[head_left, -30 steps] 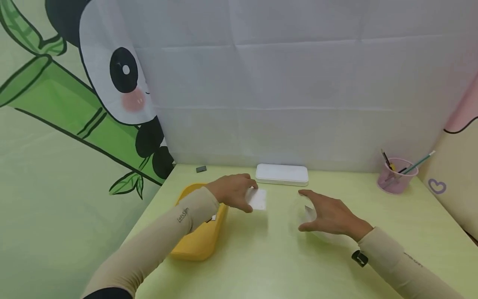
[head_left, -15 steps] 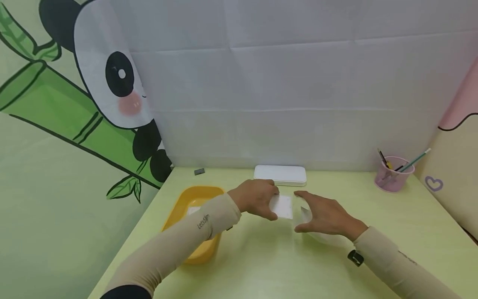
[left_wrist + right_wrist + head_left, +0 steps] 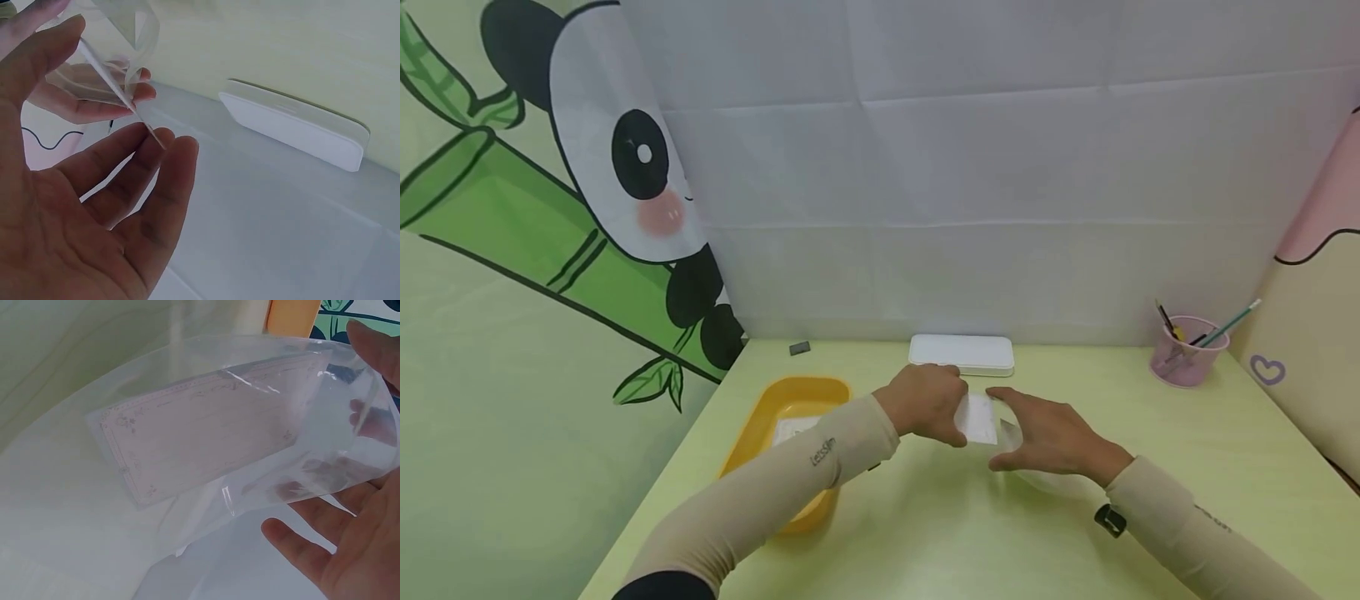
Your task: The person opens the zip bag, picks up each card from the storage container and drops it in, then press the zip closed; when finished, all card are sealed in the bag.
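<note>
My left hand [image 3: 957, 414] pinches a pale card [image 3: 978, 418] with a printed border between thumb and fingers. In the left wrist view the card [image 3: 119, 94] shows edge-on. My right hand [image 3: 1002, 427] grips the mouth of a clear plastic bag [image 3: 1054, 481] that lies on the green table [image 3: 925, 533]. The two hands meet at mid-table. In the right wrist view the card [image 3: 200, 434] shows through the bag [image 3: 206, 506], its leading part inside the mouth.
A yellow tray [image 3: 752, 433] with paper in it sits under my left forearm. A flat white box [image 3: 962, 352] lies by the back wall, a small grey piece [image 3: 800, 348] to its left. A pink cup [image 3: 1187, 360] of pens stands far right.
My left hand carried the card rightward from above the tray to my right hand, and the card's edge now enters the bag's mouth. The right hand stayed almost still.
</note>
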`<state>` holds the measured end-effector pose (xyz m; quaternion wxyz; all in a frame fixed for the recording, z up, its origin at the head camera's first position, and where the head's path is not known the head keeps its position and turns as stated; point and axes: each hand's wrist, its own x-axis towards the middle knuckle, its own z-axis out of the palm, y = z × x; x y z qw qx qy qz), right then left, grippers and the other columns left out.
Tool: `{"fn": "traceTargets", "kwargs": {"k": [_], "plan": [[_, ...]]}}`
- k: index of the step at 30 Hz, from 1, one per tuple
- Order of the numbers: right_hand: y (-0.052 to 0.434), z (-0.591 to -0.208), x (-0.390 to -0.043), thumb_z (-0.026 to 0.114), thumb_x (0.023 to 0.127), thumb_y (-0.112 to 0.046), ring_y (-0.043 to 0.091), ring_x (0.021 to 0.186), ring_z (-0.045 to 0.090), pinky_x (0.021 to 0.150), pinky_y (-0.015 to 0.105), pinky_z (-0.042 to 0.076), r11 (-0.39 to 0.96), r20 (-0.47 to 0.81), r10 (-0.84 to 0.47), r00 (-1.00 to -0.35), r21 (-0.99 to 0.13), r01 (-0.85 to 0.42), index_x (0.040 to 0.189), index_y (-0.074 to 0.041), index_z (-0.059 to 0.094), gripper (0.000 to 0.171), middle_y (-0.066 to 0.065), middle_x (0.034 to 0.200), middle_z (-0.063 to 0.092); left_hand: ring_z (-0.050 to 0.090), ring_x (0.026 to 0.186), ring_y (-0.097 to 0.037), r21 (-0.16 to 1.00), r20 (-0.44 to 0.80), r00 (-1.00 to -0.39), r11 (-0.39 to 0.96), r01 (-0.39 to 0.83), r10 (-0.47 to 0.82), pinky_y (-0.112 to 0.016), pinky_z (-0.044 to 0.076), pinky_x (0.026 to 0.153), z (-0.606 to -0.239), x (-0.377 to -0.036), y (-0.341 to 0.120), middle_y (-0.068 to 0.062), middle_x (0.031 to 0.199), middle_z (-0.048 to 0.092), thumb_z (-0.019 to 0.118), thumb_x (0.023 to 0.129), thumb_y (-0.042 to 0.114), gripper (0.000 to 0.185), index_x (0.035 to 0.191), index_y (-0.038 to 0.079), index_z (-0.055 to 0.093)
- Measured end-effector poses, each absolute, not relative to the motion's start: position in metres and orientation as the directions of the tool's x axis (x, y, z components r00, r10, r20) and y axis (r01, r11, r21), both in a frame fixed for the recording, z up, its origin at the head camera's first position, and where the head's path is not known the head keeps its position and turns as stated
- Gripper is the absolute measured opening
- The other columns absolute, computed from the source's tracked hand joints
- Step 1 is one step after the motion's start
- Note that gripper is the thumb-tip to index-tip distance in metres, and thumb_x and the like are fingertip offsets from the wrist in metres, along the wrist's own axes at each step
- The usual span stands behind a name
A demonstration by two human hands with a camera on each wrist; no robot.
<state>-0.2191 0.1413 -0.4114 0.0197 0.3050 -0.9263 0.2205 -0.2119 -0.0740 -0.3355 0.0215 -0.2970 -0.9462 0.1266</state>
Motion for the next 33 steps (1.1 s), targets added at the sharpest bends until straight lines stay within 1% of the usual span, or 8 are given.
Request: {"fn": "traceTargets", "kwargs": {"k": [10, 15, 19, 22, 26, 30, 31, 33], "plan": [[0.14, -0.412, -0.22, 0.087, 0.068, -0.054, 0.012, 0.081, 0.054, 0.065, 0.035, 0.044, 0.709, 0.172, -0.564, -0.808, -0.401, -0.58, 0.148, -0.018, 0.044, 0.098, 0.001, 0.121, 0.063, 0.053, 0.065, -0.008, -0.25, -0.037, -0.848, 0.817, 0.52, 0.529, -0.029, 0.046, 0.052, -0.33, -0.212, -0.07, 0.009, 0.082, 0.057, 0.081, 0.072, 0.051, 0.037, 0.088, 0.021, 0.066], [0.14, -0.412, -0.221, 0.086, 0.068, -0.055, 0.012, 0.083, 0.055, 0.067, 0.036, 0.045, 0.709, 0.196, -0.56, -0.805, -0.389, -0.588, 0.147, -0.017, 0.045, 0.096, 0.0, 0.122, 0.063, 0.053, 0.063, -0.009, -0.257, -0.04, -0.838, 0.805, 0.535, 0.544, -0.03, 0.045, 0.051, -0.331, -0.21, -0.066, 0.009, 0.075, 0.056, 0.08, 0.074, 0.051, 0.038, 0.089, 0.021, 0.063], [0.141, -0.414, -0.221, 0.086, 0.07, -0.056, 0.013, 0.086, 0.056, 0.067, 0.037, 0.045, 0.714, 0.198, -0.553, -0.809, -0.387, -0.583, 0.147, -0.016, 0.046, 0.095, 0.003, 0.129, 0.062, 0.051, 0.059, -0.008, -0.246, -0.047, -0.84, 0.809, 0.534, 0.54, -0.03, 0.044, 0.048, -0.334, -0.21, -0.062, 0.01, 0.069, 0.055, 0.08, 0.074, 0.05, 0.035, 0.082, 0.021, 0.062], [0.141, -0.415, -0.22, 0.085, 0.07, -0.056, 0.012, 0.087, 0.056, 0.068, 0.037, 0.045, 0.712, 0.197, -0.553, -0.809, -0.392, -0.582, 0.146, -0.017, 0.046, 0.094, 0.002, 0.128, 0.062, 0.05, 0.058, -0.008, -0.235, -0.059, -0.84, 0.81, 0.537, 0.54, -0.03, 0.043, 0.047, -0.334, -0.208, -0.06, 0.01, 0.067, 0.055, 0.081, 0.074, 0.047, 0.033, 0.076, 0.021, 0.06], [0.14, -0.413, -0.218, 0.086, 0.07, -0.053, 0.011, 0.086, 0.056, 0.067, 0.036, 0.045, 0.698, 0.202, -0.563, -0.801, -0.403, -0.592, 0.145, -0.017, 0.047, 0.092, -0.004, 0.122, 0.062, 0.05, 0.061, -0.008, -0.185, -0.08, -0.824, 0.804, 0.565, 0.561, -0.028, 0.043, 0.048, -0.334, -0.205, -0.055, 0.009, 0.067, 0.054, 0.081, 0.075, 0.043, 0.032, 0.071, 0.02, 0.06], [0.139, -0.411, -0.218, 0.086, 0.071, -0.052, 0.011, 0.086, 0.056, 0.066, 0.036, 0.046, 0.686, 0.216, -0.575, -0.789, -0.399, -0.609, 0.145, -0.018, 0.048, 0.089, -0.005, 0.118, 0.062, 0.05, 0.065, -0.008, -0.087, -0.095, -0.791, 0.786, 0.612, 0.605, -0.023, 0.042, 0.051, -0.336, -0.207, -0.053, 0.007, 0.071, 0.055, 0.085, 0.074, 0.037, 0.029, 0.068, 0.017, 0.064], [0.139, -0.411, -0.218, 0.086, 0.071, -0.051, 0.011, 0.086, 0.056, 0.066, 0.036, 0.046, 0.684, 0.218, -0.577, -0.787, -0.398, -0.611, 0.144, -0.018, 0.048, 0.089, -0.005, 0.117, 0.062, 0.05, 0.067, -0.008, -0.067, -0.095, -0.78, 0.778, 0.625, 0.618, -0.022, 0.043, 0.053, -0.337, -0.208, -0.054, 0.006, 0.075, 0.056, 0.086, 0.072, 0.036, 0.027, 0.069, 0.017, 0.067], [0.139, -0.412, -0.218, 0.086, 0.071, -0.054, 0.011, 0.085, 0.056, 0.066, 0.035, 0.046, 0.687, 0.219, -0.576, -0.788, -0.393, -0.611, 0.144, -0.018, 0.048, 0.09, -0.004, 0.117, 0.063, 0.052, 0.072, -0.008, -0.013, -0.096, -0.765, 0.767, 0.641, 0.637, -0.019, 0.043, 0.058, -0.339, -0.209, -0.055, 0.004, 0.085, 0.058, 0.09, 0.07, 0.032, 0.025, 0.077, 0.014, 0.074]]}}
